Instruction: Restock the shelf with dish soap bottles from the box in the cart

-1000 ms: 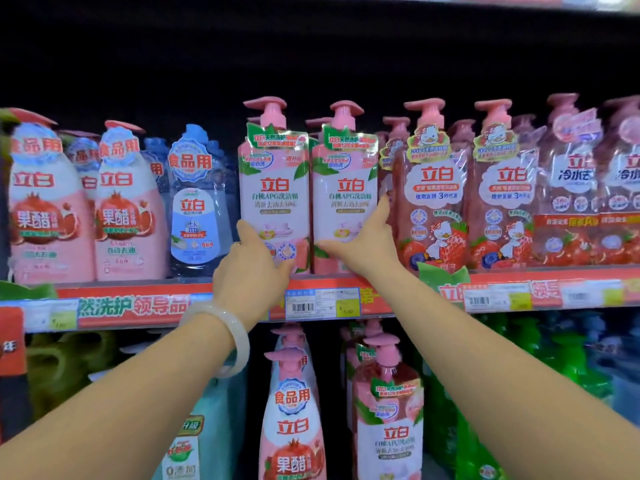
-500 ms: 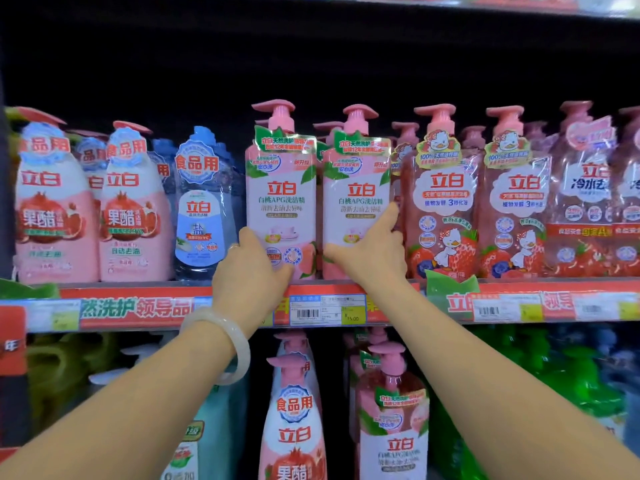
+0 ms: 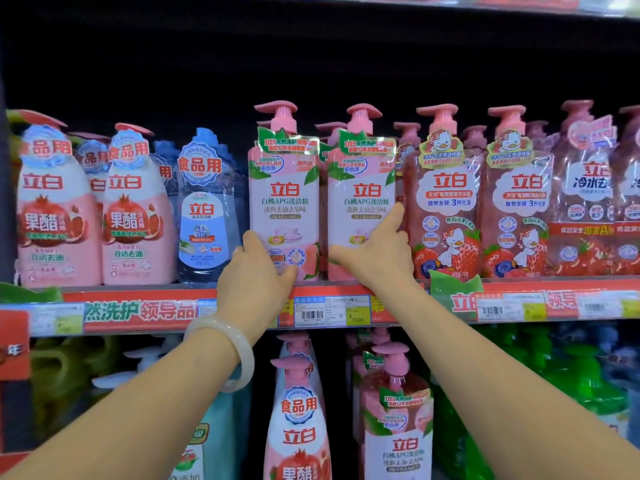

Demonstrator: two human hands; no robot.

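Two pink peach dish soap pump bottles stand side by side at the front of the red-edged shelf (image 3: 346, 289). My left hand (image 3: 258, 271) wraps the lower left side of the left bottle (image 3: 284, 188), thumb across its front. My right hand (image 3: 377, 251) grips the lower part of the right bottle (image 3: 362, 192), index finger stretched up its right edge. Both bottles are upright and rest on the shelf. More pink pump tops show behind them. The box and the cart are out of view.
Pomegranate bottles (image 3: 135, 216) and a blue bottle (image 3: 204, 209) stand to the left, strawberry bottles (image 3: 446, 202) to the right. A price tag strip (image 3: 332, 311) runs along the shelf edge. Below are more pink bottles (image 3: 298, 427) and green bottles (image 3: 571, 382).
Both hands stay on the two peach bottles. The view has drifted slightly, so the shelf sits a little lower and closer in frame.
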